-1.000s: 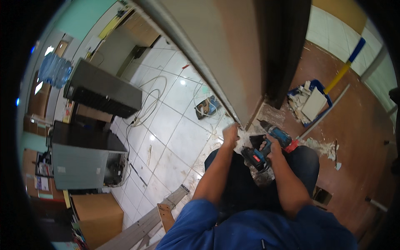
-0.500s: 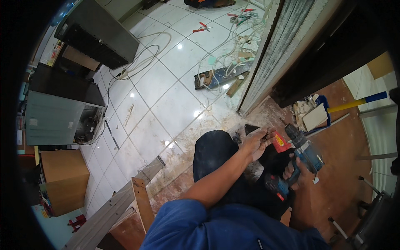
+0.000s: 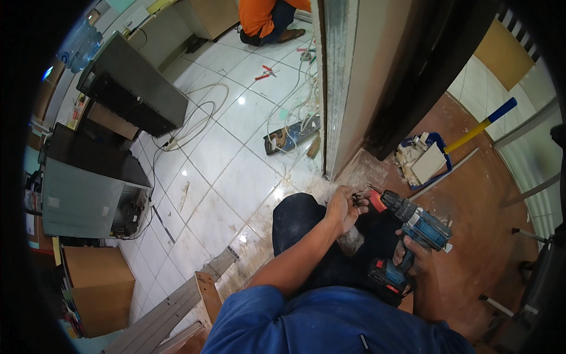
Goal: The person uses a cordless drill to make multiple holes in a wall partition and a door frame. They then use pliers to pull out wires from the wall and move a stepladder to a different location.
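My right hand [image 3: 417, 255] is wrapped round the grip of a blue and black cordless drill [image 3: 425, 228]. The drill's bit slants up and left, its tip near the fingers of my left hand [image 3: 344, 210]. Those fingers are curled, palm up, round several small dark pieces that look like screws [image 3: 357, 199]. Just beyond them shows a red packet [image 3: 377, 200], partly hidden by the drill's front end. Both hands are above my dark-trousered knees, close to the foot of a wall end.
Ahead stands the wall end [image 3: 342, 118]. A handsaw [image 3: 289, 137], pliers [image 3: 266, 72] and loose cables lie on white tiles. At right sits a blue dustpan [image 3: 439, 147] of rubble with a yellow-handled tool [image 3: 471, 134]. A metal channel [image 3: 171, 295] lies left; a person in orange [image 3: 257, 17] crouches far off.
My view has shifted, bringing more of the crouching person in. The drill has tipped left, its bit now nearer my left hand. My left fingers have curled in more.
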### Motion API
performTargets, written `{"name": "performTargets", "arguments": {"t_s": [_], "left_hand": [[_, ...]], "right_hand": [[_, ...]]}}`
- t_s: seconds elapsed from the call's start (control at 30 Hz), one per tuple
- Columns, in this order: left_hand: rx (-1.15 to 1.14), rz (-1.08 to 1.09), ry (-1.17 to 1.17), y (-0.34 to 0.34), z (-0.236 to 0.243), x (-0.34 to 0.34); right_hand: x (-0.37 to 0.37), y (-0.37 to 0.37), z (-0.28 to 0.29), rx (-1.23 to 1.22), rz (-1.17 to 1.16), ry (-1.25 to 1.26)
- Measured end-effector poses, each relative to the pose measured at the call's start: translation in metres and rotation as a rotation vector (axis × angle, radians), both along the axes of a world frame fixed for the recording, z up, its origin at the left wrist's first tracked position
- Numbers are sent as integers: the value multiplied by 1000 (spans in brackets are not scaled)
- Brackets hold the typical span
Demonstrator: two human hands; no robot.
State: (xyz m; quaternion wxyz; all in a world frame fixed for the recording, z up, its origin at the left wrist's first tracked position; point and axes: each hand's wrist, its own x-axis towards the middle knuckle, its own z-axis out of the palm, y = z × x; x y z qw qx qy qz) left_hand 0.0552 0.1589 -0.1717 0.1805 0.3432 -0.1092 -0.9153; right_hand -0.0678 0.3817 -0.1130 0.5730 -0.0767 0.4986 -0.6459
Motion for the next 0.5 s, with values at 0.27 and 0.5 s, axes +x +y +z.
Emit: {"name": "performTargets", "arguments": {"t_s": [0.27,0.5], "left_hand": [[-17,-97,95,7,14,-5],[36,-170,124,7,16,-6]], "right_hand": [[-4,17,-1,6,-50,-9],[-8,20,2,-44,-34,11]]}}
